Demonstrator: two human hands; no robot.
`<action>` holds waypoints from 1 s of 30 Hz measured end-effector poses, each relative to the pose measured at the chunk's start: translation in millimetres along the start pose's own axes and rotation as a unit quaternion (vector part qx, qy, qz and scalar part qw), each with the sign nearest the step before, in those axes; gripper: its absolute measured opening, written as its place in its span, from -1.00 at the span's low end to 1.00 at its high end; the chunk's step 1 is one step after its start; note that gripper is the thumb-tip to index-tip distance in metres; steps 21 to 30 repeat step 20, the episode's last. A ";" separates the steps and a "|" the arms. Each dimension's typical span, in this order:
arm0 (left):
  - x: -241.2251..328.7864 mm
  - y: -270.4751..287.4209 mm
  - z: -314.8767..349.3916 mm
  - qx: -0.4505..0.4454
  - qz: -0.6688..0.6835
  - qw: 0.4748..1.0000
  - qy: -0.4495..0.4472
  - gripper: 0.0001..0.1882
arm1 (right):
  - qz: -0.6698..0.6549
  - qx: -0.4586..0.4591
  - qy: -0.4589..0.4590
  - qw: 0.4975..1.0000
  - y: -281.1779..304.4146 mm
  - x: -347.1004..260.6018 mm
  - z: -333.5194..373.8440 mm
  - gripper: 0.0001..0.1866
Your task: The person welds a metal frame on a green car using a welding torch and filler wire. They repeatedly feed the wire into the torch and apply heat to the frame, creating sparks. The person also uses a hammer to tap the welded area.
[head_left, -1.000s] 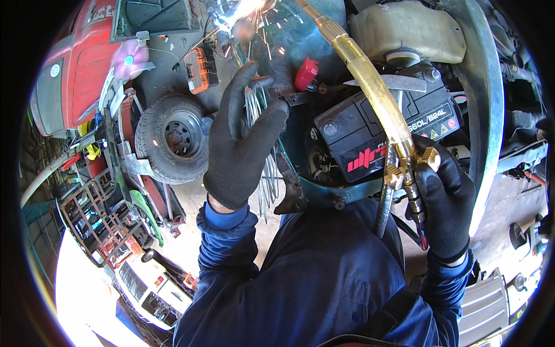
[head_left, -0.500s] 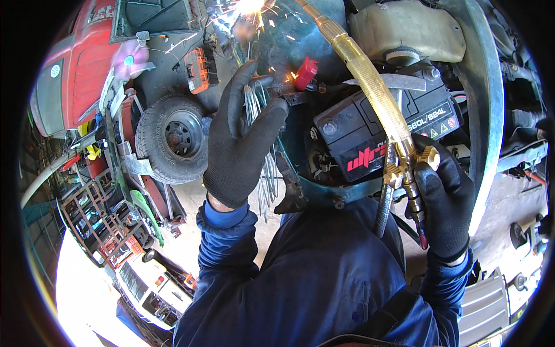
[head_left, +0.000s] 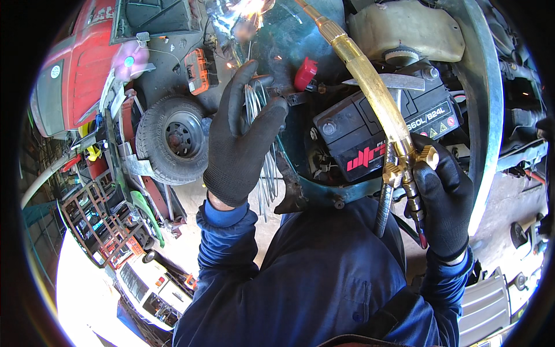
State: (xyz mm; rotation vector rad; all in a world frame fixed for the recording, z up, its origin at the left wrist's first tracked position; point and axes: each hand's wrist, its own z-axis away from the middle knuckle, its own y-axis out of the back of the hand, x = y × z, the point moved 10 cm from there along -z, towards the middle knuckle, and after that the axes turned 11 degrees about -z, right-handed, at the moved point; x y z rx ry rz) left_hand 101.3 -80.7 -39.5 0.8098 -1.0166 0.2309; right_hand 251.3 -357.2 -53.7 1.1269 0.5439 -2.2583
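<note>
My right hand [head_left: 444, 199], in a black glove, is closed around the valve end of a brass gas torch [head_left: 370, 84]. The torch slants up and left, its tip beyond the top edge. A bright flame [head_left: 250, 7] burns at the top of the view on bluish-green sheet metal [head_left: 295, 34]. My left hand [head_left: 240, 139], also gloved, grips a looped bundle of thin silvery wire [head_left: 252, 107]; one strand rises toward the flame. Beneath the torch lies a hammer [head_left: 410, 82] on a black car battery [head_left: 358, 127], its handle partly hidden by the torch.
A whitish plastic tank [head_left: 407, 29] stands behind the battery, and a red cap-like part [head_left: 306, 74] sits left of it. On the floor to the left are a spare wheel [head_left: 176, 139] and an orange-black case [head_left: 199, 70]. A fan [head_left: 129, 61] stands by a red vehicle [head_left: 81, 75].
The sparks around the flame are fewer, and the glow has shifted slightly. Both hands, the torch and the wire bundle stay almost in place.
</note>
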 end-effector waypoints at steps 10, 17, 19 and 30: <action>2.7 -1.1 2.3 -0.006 -0.017 1.000 -0.006 -0.32 | -0.003 -0.003 0.009 1.000 -1.2 1.6 -0.9 -0.55; 2.0 -0.8 1.7 -0.009 -0.007 1.000 0.000 -0.30 | -0.002 -0.005 0.060 0.998 -3.6 1.8 0.0 -0.54; 0.6 -1.1 1.6 -0.012 0.000 1.000 0.004 -0.30 | 0.031 -0.006 0.076 0.997 -3.4 2.4 -0.1 -0.54; -1.1 -1.2 2.3 -0.016 0.012 1.000 0.012 -0.29 | 0.047 -0.009 0.089 0.995 -3.3 1.5 0.1 -0.54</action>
